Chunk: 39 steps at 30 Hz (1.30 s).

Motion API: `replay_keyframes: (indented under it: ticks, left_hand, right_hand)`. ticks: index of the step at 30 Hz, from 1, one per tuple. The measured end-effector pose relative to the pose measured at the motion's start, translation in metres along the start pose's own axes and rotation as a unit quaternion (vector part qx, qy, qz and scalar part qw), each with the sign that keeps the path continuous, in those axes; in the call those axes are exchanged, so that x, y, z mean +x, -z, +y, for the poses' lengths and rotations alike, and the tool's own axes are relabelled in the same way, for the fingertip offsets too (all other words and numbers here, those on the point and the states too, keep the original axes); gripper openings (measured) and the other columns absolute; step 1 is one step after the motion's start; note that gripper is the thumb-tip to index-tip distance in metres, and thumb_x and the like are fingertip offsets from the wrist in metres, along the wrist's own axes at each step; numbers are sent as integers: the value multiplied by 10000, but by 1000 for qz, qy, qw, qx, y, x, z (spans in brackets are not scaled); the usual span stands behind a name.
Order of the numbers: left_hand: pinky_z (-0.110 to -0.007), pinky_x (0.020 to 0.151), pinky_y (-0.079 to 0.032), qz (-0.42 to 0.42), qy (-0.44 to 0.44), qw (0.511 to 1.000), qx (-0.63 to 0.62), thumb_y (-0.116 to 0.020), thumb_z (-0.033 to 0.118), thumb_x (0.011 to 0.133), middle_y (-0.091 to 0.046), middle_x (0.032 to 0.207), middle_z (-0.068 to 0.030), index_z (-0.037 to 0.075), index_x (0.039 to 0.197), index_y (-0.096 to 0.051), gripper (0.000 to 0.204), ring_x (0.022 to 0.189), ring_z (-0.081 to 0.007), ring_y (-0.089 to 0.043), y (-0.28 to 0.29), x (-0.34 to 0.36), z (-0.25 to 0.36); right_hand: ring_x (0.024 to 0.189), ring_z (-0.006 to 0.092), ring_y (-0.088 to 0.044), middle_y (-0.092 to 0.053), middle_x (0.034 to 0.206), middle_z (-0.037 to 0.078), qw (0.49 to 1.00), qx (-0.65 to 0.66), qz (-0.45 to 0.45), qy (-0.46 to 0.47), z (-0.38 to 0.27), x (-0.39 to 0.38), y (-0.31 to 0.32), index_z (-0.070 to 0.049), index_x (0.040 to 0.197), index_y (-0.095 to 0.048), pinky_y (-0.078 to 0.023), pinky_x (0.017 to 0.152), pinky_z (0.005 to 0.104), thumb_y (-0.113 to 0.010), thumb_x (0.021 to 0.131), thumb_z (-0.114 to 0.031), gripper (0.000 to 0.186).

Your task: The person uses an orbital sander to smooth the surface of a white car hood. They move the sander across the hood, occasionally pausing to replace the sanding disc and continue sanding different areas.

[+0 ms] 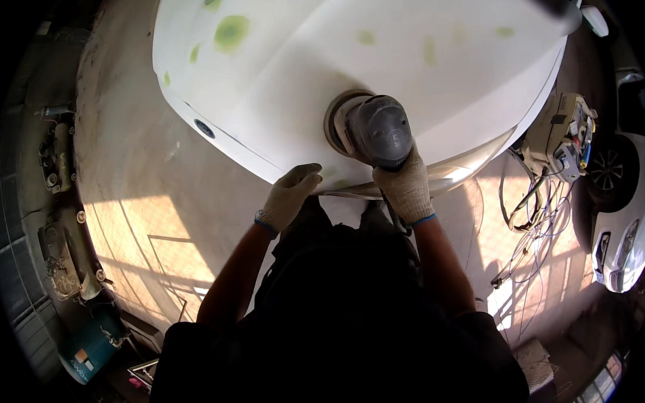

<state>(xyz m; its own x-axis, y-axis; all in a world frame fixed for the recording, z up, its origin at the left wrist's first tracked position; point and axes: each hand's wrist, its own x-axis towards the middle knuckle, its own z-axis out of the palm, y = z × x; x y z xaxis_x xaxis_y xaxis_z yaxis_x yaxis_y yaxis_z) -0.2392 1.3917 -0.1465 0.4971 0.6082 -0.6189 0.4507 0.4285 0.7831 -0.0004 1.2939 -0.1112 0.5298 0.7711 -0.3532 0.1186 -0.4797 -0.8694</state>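
A white car hood (285,75) spreads out in front of me, with several yellow-green patches on its surface. My right hand (405,187), in a pale knit glove with a blue cuff, is wrapped round the rear grip of a dark power sander (383,132). The sander's round pad (339,122) rests on the hood near its front edge. To the left, my left hand (292,194) wears a matching glove and holds nothing. Its fingers reach toward the hood's front edge, slightly bent and apart from the thumb; whether they touch the edge I cannot tell.
On the right stands a boxy equipment cart (559,137), with hoses and cables (536,227) trailing over the floor. Another white car (628,217) is parked beyond it. Along the left wall are machine parts (64,261) and a teal box (92,346). Sunlight patches the concrete floor (143,148).
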Motion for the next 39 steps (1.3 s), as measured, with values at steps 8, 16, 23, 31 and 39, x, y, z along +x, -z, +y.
replay_keyframes:
  ticks: [8,16,23,31,39]
  left_hand:
    - [-335,959,-538,126,-332,933,63,-657,73,1006,-729,1169,-87,34,1250,-692,249,1114,-182,-683,155,211,76]
    - [-451,1091,-445,260,-523,690,428,-755,187,859,-620,1371,-36,138,1305,-685,454,1299,-277,-552,191,330,111]
    - [-450,1103,-433,255,-517,698,425,-755,202,863,-624,1382,-54,159,1340,-686,484,1301,-281,-560,192,335,112]
    - [-448,1110,-423,247,-510,704,428,-766,244,866,-622,1392,-43,183,1350,-679,496,1316,-268,-550,193,333,111]
    - [-450,1089,-431,250,-522,696,424,-774,224,863,-624,1379,-52,166,1330,-692,477,1299,-270,-558,197,337,109]
  right_hand:
    - [1154,412,-699,-715,1189,276,983,-109,147,-18,-8,52,-83,-31,1528,-400,-577,928,489,-710,802,-68,791]
    - [1103,344,-733,-738,1144,229,965,-100,180,-163,-41,82,-123,1,1402,-512,-583,915,413,-749,802,-66,648]
    - [1129,322,-728,-738,1176,224,966,-122,174,-148,-53,78,-140,-3,1457,-480,-579,942,408,-814,793,-98,748]
    - [616,153,-645,-692,702,62,926,-32,271,-259,-53,124,-44,4,814,-734,-503,564,301,-731,743,-125,148]
    - [922,225,-758,-775,966,143,951,-52,277,-129,-60,93,-119,43,1113,-703,-585,820,346,-750,783,-82,356]
